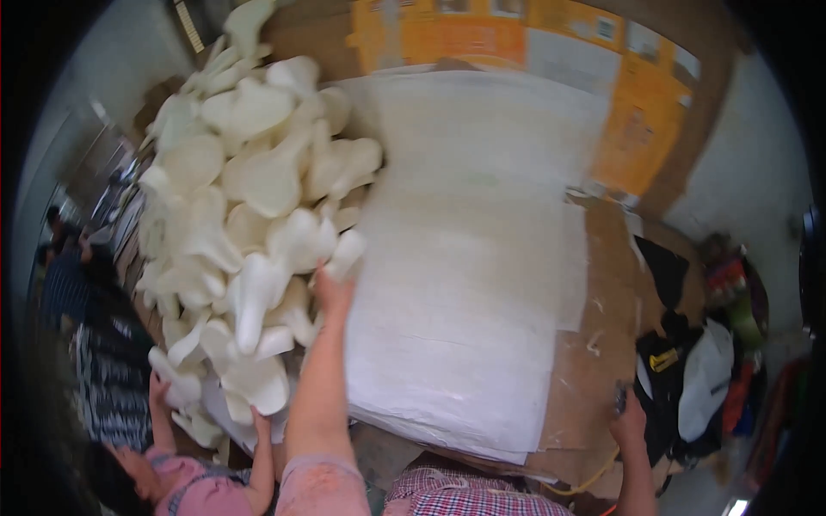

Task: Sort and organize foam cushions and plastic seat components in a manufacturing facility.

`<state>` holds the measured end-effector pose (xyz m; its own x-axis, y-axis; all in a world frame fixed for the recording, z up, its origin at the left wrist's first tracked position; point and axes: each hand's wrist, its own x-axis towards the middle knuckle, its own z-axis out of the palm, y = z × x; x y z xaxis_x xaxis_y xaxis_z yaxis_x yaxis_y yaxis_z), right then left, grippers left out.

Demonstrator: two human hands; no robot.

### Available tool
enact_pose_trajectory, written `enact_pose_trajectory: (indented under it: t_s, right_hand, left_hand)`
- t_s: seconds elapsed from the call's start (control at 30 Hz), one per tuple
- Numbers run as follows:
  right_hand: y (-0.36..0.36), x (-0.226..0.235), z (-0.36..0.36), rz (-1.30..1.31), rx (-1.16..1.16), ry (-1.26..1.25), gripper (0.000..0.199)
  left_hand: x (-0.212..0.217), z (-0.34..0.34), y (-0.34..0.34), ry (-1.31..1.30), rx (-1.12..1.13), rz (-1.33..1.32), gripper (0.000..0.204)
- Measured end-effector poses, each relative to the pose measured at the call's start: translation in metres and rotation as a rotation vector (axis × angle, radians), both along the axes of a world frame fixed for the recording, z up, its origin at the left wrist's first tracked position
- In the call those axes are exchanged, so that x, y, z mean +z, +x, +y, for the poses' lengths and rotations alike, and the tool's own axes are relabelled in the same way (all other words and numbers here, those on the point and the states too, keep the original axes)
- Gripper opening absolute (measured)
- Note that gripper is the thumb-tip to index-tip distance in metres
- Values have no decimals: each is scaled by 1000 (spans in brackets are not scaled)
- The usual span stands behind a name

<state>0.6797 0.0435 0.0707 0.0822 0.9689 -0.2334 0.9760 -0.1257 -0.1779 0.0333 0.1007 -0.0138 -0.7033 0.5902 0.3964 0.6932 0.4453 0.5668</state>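
The desk (pixel 589 413), one in number and faced with brown cardboard, carries the work; one white sheet stack (pixel 456 344) covers its middle, long axis running from the near edge toward the far edge, its layers too close to count; one pile (pixel 258 172) of pale shaped pieces stands along the left side of the stack, comprising well over twenty pieces, overlapped so that an exact count cannot be given; one run of yellow-orange printed cardboard (pixel 650 129) borders the far side and the far right corner; one co-worker (pixel 194 490) is at the lower left, with two hands (pixel 261 419) at the near pieces of the pile. The governing relation is as follows: the held piece (pixel 348 254) is located at the right edge of the pile, beside the left edge of the stack; it extends forward from the left hand (pixel 333 291), long axis pointing away from the body and tipped slightly right; the left hand is the nearer of the person's two, the right hand (pixel 632 420) being well apart across the stack. The left hand grasps one piece by its near end, fingers partly hidden; the right hand is clenched around one small dark tool (pixel 620 397), its type too small to determine, above the right side of the desk.
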Motion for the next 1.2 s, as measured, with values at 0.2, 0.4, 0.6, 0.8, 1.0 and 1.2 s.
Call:
enact_pose_trajectory:
  t_s: [0.2, 0.4, 0.6, 0.8, 1.0, 1.2]
  right_hand:
    - [32, -57, -7, -84, 226, 185, 54]
    - [-140, 64, 25, -372, 380, -257, 59]
    - [-193, -23, 82, 59, 615, -294, 57]
    - [-248, -146, 113, 406, 971, -176, 61]
    - [-314, -135, 81, 518, 1007, -228, 65]
    - [-390, -134, 22, 909, 710, -226, 75]
  left_hand:
    - [25, 25, 47, -373, -3, 43, 60]
    - [10, -119, 53, -137, -116, -410, 63]
    - [-57, -301, 128, -87, 59, -746, 39]
    - [-79, -486, 177, -183, 782, -833, 35]
    - [-69, -531, 226, 325, 1068, -1291, 41]
    - [-99, -477, 223, 421, 753, -1538, 51]
